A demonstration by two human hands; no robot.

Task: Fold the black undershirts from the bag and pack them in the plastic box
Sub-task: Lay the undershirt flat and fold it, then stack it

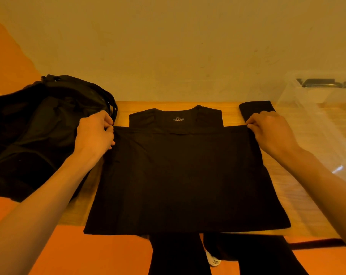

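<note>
A black undershirt (184, 175) lies flat on the wooden table (299, 205), its lower half folded up over the chest so the neckline and size label still show at the far end. My left hand (94, 133) pinches the folded edge's left corner. My right hand (271, 132) pinches its right corner. The black bag (39, 132) slumps at the left of the table, touching my left wrist. A clear plastic box (323, 120) stands at the right. A folded black undershirt (255, 109) lies next to the box, behind my right hand.
A pale wall (168, 46) rises right behind the table. The floor (98, 255) under the near edge is orange. My dark-trousered legs (180, 257) and a white shoe (213, 260) show below the table's front edge.
</note>
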